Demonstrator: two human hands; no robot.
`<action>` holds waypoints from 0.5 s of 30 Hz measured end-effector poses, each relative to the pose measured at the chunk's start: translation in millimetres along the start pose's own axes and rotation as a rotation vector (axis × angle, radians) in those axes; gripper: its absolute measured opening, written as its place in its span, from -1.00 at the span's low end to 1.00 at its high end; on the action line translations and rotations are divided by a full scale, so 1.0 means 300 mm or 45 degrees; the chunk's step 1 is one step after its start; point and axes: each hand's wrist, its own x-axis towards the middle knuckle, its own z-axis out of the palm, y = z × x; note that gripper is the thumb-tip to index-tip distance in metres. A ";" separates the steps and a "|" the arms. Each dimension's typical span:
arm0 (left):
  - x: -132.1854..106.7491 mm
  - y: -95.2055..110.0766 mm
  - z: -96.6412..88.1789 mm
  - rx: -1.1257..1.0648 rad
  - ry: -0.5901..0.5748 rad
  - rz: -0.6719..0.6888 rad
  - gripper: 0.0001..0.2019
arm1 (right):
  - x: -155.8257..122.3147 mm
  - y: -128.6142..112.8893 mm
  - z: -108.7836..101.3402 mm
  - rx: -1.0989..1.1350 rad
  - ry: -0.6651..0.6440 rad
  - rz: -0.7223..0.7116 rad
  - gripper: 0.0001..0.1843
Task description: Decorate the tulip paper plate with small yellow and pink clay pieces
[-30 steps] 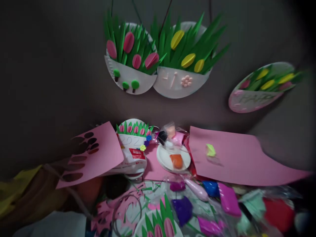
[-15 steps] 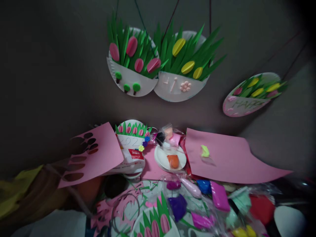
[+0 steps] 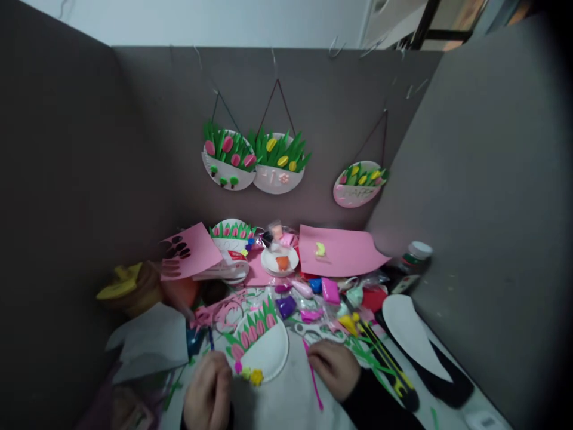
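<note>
Our left hand (image 3: 209,388) sits curled at the lower left edge of the paper-plate tulip basket (image 3: 259,346) (grip unclear), while our right hand (image 3: 333,367) rests loosely closed on the bench (image 3: 290,400) beside a pink strip (image 3: 313,382), scissors (image 3: 308,329) just beyond.

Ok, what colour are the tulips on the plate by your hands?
Pink, among green leaves, on the paper plate; head view.

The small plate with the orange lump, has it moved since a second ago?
No. The small plate still sits between the standing tulip plate and the pink sheet; only the camera view has widened.
</note>
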 end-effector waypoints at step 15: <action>-0.001 0.004 0.033 0.300 -0.530 -0.217 -0.87 | -0.057 -0.108 -0.043 -0.441 -0.347 0.028 -0.74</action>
